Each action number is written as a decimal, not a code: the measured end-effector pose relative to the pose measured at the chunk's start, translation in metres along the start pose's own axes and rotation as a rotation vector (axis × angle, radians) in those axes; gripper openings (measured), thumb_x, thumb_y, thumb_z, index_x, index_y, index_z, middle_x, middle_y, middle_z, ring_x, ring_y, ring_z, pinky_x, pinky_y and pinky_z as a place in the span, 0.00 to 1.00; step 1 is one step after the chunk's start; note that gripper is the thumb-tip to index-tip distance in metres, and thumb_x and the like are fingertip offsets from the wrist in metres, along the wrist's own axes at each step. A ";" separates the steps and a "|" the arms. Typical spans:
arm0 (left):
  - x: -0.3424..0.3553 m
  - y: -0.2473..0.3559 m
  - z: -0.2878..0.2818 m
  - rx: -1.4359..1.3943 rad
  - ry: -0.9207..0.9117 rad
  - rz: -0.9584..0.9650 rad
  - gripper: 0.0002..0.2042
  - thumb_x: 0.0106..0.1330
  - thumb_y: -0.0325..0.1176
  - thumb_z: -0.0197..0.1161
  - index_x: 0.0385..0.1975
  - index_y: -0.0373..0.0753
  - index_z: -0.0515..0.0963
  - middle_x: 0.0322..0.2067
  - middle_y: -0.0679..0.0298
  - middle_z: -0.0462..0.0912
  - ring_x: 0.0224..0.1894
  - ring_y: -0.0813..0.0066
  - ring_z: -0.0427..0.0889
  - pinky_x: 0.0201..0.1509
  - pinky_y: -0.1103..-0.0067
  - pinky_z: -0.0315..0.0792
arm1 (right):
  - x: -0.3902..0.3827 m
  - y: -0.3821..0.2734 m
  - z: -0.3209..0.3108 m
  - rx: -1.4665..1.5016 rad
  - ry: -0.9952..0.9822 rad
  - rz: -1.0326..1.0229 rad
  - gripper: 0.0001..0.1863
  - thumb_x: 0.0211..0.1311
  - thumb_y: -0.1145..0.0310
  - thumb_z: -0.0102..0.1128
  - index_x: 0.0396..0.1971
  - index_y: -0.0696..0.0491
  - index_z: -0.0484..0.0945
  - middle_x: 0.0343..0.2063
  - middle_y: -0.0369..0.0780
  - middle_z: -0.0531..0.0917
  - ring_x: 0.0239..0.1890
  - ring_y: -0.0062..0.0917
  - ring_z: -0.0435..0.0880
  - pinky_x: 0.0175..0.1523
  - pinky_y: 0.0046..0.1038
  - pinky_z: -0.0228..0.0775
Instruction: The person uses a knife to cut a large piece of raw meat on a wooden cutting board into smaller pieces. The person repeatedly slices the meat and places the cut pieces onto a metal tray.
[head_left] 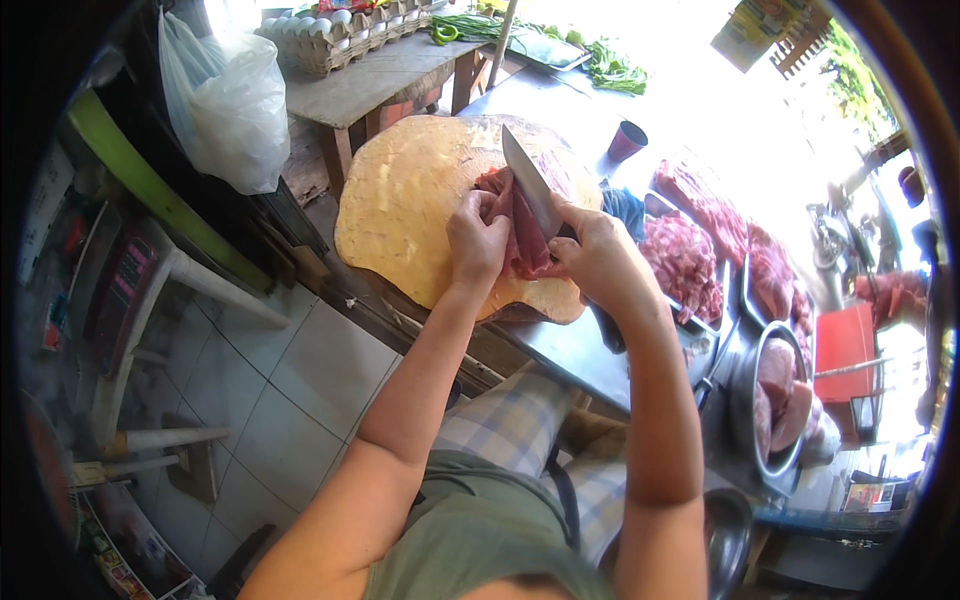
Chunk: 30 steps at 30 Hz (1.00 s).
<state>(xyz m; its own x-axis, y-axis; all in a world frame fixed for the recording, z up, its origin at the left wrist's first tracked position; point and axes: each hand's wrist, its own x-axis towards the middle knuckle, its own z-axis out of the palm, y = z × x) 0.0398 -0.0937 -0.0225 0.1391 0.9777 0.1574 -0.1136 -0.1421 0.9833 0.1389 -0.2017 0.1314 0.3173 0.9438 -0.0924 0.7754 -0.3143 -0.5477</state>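
A piece of raw red meat point(527, 238) lies on a thick, round-edged wooden chopping block point(400, 205). My left hand point(478, 237) is closed on the meat's left side, thumb and fingers pinching it. From the right, my right hand point(606, 258) grips a large knife point(530, 178) by its handle, mostly hidden in the fist. The broad blade points away and to the left, lying against the meat. How deep its edge sits in the meat I cannot tell.
Trays of cut meat point(683, 262) and larger slabs point(702, 205) lie right of the block. A metal pot point(750, 400) holding meat chunks stands nearer. A dark cup point(627, 142) is beyond. Egg trays point(335, 40) and a hanging white plastic bag point(235, 115) are far left; a plastic chair point(190, 275) stands left.
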 end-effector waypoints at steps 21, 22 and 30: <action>0.005 -0.009 0.001 -0.084 -0.048 -0.021 0.08 0.62 0.16 0.59 0.41 0.29 0.78 0.31 0.62 0.84 0.28 0.82 0.82 0.31 0.82 0.78 | 0.043 -0.005 0.014 -0.179 0.026 -0.197 0.22 0.57 0.75 0.57 0.53 0.56 0.83 0.33 0.54 0.87 0.37 0.43 0.88 0.49 0.40 0.78; 0.007 -0.013 0.001 -0.077 -0.042 0.005 0.08 0.63 0.16 0.59 0.41 0.29 0.78 0.31 0.62 0.85 0.28 0.82 0.82 0.31 0.82 0.78 | 0.049 -0.005 0.017 -0.258 0.063 -0.206 0.21 0.57 0.75 0.58 0.51 0.56 0.84 0.32 0.53 0.87 0.37 0.42 0.88 0.49 0.40 0.79; 0.016 -0.021 0.000 -0.217 -0.027 -0.053 0.07 0.63 0.16 0.61 0.40 0.29 0.77 0.32 0.63 0.84 0.31 0.83 0.81 0.35 0.83 0.78 | 0.051 -0.002 -0.002 -0.157 -0.103 -0.146 0.26 0.56 0.71 0.64 0.58 0.53 0.82 0.34 0.48 0.88 0.32 0.33 0.88 0.42 0.34 0.80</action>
<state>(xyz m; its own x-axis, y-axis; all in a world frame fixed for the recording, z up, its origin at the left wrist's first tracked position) 0.0448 -0.0751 -0.0405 0.1764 0.9780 0.1110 -0.3140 -0.0509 0.9481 0.1551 -0.1531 0.1293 0.1447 0.9833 -0.1105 0.8868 -0.1784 -0.4264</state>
